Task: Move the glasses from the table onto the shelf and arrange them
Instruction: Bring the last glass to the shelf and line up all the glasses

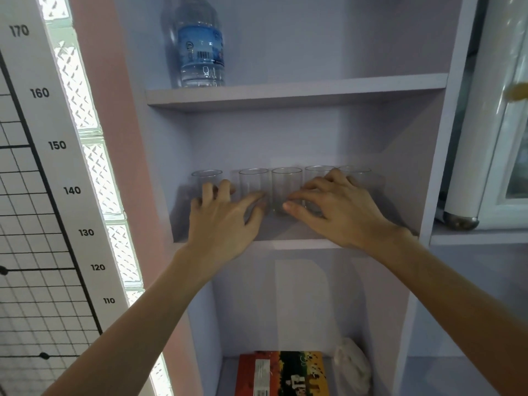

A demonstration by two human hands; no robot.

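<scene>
Glasses (286, 184) rowed on shelf (300, 243), left grip (225, 221) and right grip (337, 207) each grasping some

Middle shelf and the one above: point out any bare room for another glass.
Top shelf: bare everywhere right of the water bottle. Middle shelf: crowded, five glasses in a row with left hand and right hand over them; only a narrow gap between the leftmost glass and its neighbour.
</scene>
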